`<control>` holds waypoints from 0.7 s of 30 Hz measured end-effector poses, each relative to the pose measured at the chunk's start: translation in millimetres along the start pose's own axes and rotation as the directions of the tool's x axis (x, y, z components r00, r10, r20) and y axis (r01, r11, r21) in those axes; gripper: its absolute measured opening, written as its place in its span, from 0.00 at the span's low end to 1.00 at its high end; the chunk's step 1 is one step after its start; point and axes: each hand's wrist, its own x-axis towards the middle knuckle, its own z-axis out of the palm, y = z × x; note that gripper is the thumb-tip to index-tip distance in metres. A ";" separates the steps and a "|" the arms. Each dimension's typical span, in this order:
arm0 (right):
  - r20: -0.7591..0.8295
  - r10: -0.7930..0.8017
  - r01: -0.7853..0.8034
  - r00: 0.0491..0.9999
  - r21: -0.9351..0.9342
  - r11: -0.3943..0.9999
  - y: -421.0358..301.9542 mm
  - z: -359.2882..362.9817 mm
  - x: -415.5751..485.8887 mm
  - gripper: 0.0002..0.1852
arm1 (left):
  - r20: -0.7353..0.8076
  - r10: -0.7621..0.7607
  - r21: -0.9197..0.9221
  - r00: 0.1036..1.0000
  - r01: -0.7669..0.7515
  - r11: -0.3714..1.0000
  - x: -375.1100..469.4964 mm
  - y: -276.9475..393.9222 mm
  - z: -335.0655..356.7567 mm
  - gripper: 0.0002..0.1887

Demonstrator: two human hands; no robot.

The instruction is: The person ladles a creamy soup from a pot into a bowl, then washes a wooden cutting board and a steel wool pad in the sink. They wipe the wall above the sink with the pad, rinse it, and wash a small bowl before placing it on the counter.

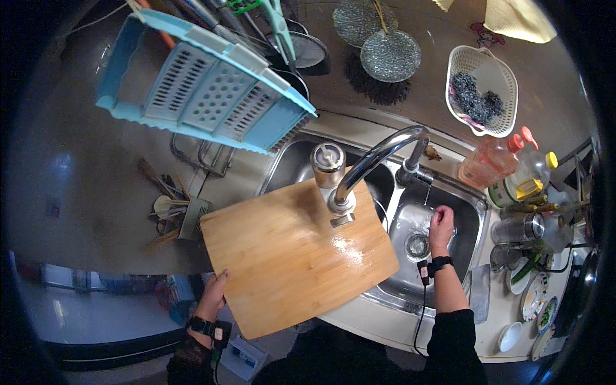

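My left hand (pixel 213 292) grips the left edge of a wooden cutting board (pixel 284 269), its thumb on the upper face. The board is tilted over the sink, hiding much of the left basin, and has a wet, shiny patch towards its right side. The chrome gooseneck faucet (pixel 380 147) arches above it, with its spout head (pixel 341 202) over the board. My right hand (pixel 442 227) hangs over the right sink basin (pixel 409 284), to the right of the drain strainer (pixel 417 246). Its fingers are curled, and whether they hold anything cannot be seen.
A blue plastic rack (pixel 207 91) with utensils juts in at upper left. Metal scrubbers (pixel 391 56) and a white basket (pixel 510 96) hang on the back wall. Soap bottles (pixel 491 161), a glass jar (pixel 515 228) and small dishes (pixel 510 336) line the right counter.
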 end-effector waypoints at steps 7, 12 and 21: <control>0.536 -0.532 0.737 0.655 -0.300 0.605 -66.6 -44.1 40.6 0.08 | 0.128 0.057 -0.003 0.990 -0.057 0.998 12.2 6.5 22.3 0.21; 0.064 -0.407 0.410 0.911 -0.040 0.911 -82.0 -18.4 10.0 0.06 | 0.222 -0.008 0.007 0.975 0.007 1.000 35.3 1.6 36.2 0.21; 0.747 -0.074 -0.694 0.661 0.571 -0.438 -190.8 116.6 -46.0 0.18 | 0.319 -0.054 0.028 0.946 0.047 0.998 80.2 -12.5 63.2 0.23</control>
